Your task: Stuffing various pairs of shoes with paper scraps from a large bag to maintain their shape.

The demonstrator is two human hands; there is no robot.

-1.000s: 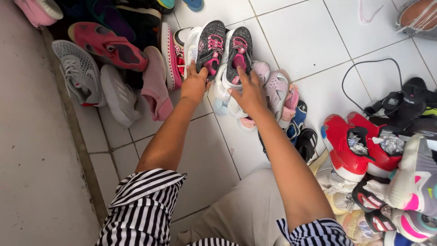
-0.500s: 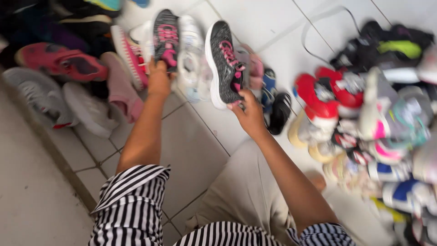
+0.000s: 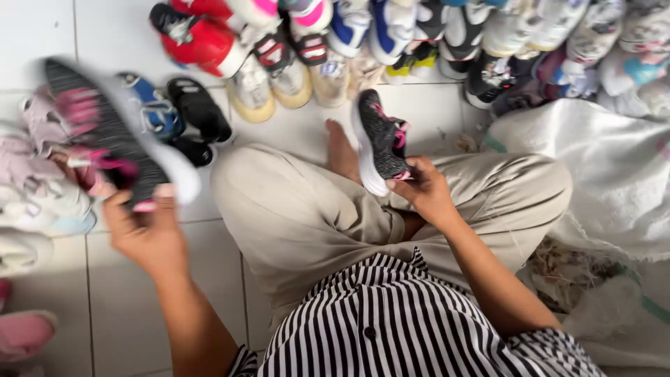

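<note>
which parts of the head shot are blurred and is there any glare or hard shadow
Head view: the black-and-pink sneaker in the left hand is smeared by motion blur, as are the pale shoes at the left edge; the matching sneaker in the right hand and the striped shirt are sharp; light is soft and even, with no glare on the white tiles and only faint shadows.

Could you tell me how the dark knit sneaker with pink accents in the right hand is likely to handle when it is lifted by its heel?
The black sneaker is probably light: the right hand lifts it by the heel alone. Its knit upper likely gives under a squeeze, while the thick white sole should stay fairly stiff. Set down on that flat sole, it seems unlikely to roll.
</note>
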